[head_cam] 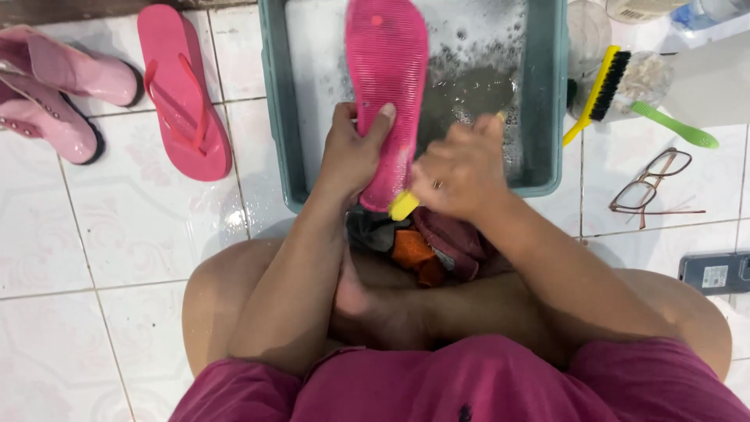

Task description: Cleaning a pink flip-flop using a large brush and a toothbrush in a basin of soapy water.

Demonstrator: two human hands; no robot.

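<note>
The left hand [353,152] is closed around the near end of a pink flip-flop [387,86], thumb laid across its ribbed sole, holding it sole-up so that it slants from the near edge of a grey-green plastic tub [273,101] out over the soapy water inside. The right hand [461,168] is curled tight, blurred, just beside the left, gripping a yellow-handled brush [404,205] whose end pokes out below the fingers against the near end of the flip-flop; the bristles are hidden by the hand. The tub stands on the white tiled floor [117,234] directly in front of the person's crossed legs, its near edge close to the hands. A bundle of crumpled cloth [426,246] in orange, dark red and grey lies between the legs and the tub. Left of the tub lies a second pink flip-flop [183,90], strap-side up, and towards the far left corner of the floor a pair of pale pink shoes [55,94]. Right of the tub a yellow scrubbing brush [598,90] with dark bristles leans beside a green toothbrush [676,126], with a pair of brown-framed glasses [652,184] nearer, and a dark phone [715,271] at the right edge.
</note>
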